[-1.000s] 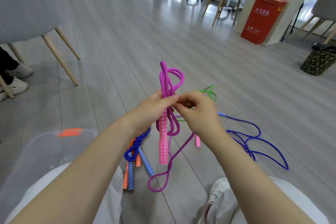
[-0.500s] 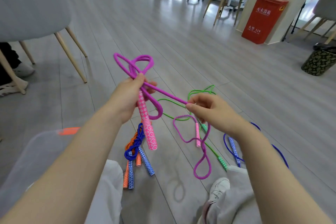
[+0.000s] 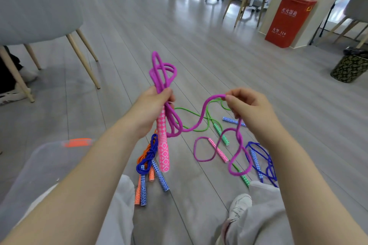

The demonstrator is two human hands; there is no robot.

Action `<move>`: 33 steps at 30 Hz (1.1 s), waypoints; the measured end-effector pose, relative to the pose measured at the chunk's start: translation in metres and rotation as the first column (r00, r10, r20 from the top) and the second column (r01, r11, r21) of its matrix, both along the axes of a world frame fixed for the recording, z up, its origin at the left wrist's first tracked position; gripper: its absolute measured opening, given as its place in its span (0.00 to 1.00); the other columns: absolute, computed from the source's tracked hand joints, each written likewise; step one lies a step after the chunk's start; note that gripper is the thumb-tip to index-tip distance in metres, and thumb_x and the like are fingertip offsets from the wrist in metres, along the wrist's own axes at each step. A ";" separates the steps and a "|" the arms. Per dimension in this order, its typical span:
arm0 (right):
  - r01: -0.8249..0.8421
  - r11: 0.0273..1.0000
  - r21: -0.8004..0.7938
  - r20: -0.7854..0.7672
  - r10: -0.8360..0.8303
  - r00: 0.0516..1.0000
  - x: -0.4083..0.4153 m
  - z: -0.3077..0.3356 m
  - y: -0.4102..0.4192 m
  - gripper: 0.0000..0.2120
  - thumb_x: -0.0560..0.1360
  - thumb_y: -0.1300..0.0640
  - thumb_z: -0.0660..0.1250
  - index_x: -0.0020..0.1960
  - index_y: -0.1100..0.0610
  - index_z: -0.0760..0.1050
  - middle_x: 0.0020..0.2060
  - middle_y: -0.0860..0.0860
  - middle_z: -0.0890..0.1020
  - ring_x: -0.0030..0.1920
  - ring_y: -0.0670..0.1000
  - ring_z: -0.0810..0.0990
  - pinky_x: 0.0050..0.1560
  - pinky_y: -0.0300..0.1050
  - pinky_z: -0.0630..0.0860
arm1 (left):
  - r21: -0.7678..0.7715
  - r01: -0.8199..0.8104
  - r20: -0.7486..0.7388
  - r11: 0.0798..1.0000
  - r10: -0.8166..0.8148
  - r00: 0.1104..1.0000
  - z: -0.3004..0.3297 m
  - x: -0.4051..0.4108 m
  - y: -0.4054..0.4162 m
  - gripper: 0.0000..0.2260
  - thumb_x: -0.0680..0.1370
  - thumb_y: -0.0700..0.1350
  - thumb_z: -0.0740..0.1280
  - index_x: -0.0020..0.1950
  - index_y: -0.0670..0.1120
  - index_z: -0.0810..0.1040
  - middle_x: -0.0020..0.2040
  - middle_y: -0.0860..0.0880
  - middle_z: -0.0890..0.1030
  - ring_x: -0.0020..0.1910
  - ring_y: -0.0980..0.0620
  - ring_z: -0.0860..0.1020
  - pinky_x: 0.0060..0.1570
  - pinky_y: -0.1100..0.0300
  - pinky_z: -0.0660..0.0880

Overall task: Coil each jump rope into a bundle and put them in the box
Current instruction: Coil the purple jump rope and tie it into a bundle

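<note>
Purple rope [image 3: 201, 120] looped between left fingers [image 3: 166, 93] gripping its coils and pinching right fingers [image 3: 232, 98].

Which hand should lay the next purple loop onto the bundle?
Right. The right hand already pinches the free purple rope; the left hand is occupied gripping the pink handle and coils.

There is just one view. The camera sits on the person's head and looks forward and down with a wide lens. Both hands, the left hand [image 3: 149, 107] and the right hand [image 3: 249, 108], are close, mid-frame. The floor [image 3: 199, 45] stretches far away toward the top.
</note>
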State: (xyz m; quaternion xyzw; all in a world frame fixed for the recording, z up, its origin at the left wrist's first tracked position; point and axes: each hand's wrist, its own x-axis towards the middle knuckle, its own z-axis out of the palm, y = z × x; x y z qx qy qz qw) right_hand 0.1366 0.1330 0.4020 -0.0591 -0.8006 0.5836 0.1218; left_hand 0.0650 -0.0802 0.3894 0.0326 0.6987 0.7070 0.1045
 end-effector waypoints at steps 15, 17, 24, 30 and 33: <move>-0.122 0.968 0.219 -0.031 0.131 0.991 -0.007 -0.025 -0.035 0.04 0.74 0.60 0.70 0.44 0.51 0.78 0.31 0.49 0.82 0.32 0.45 0.78 0.39 0.44 0.75 | -0.161 0.361 -0.025 0.919 -0.369 0.929 -0.008 0.031 0.023 0.09 0.83 0.43 0.56 0.55 0.45 0.75 0.40 0.50 0.80 0.41 0.57 0.79 0.44 0.63 0.75; -0.062 0.969 0.237 -0.022 0.069 0.997 -0.009 -0.030 -0.035 0.08 0.73 0.57 0.71 0.45 0.48 0.72 0.32 0.50 0.82 0.33 0.48 0.77 0.39 0.47 0.74 | -0.192 0.386 -0.003 0.902 -0.393 0.919 -0.009 0.031 0.022 0.08 0.83 0.43 0.57 0.53 0.45 0.74 0.38 0.50 0.78 0.42 0.54 0.79 0.43 0.64 0.76; -0.147 0.940 0.308 0.121 0.115 0.986 -0.012 -0.031 -0.022 0.13 0.73 0.43 0.69 0.41 0.51 0.73 0.25 0.46 0.73 0.29 0.51 0.74 0.35 0.49 0.71 | -0.355 0.250 -0.142 0.901 -0.316 0.938 -0.007 0.027 0.022 0.07 0.82 0.41 0.59 0.56 0.49 0.75 0.39 0.50 0.75 0.38 0.56 0.75 0.38 0.68 0.72; -0.246 0.921 0.301 0.311 0.149 0.939 -0.010 -0.021 0.008 0.11 0.75 0.47 0.67 0.43 0.55 0.77 0.33 0.49 0.79 0.36 0.49 0.77 0.44 0.50 0.77 | -0.127 -0.067 -0.216 0.990 0.039 0.976 -0.006 -0.007 -0.001 0.09 0.80 0.38 0.60 0.46 0.51 0.75 0.35 0.50 0.72 0.35 0.52 0.70 0.37 0.58 0.69; -0.230 0.873 0.431 0.377 0.058 0.925 -0.005 -0.017 0.031 0.10 0.76 0.51 0.66 0.42 0.57 0.79 0.34 0.50 0.78 0.37 0.49 0.74 0.43 0.46 0.72 | 0.095 -0.357 -0.140 0.929 0.368 0.919 0.005 -0.027 -0.030 0.10 0.79 0.36 0.59 0.45 0.49 0.73 0.35 0.51 0.72 0.30 0.55 0.70 0.32 0.61 0.69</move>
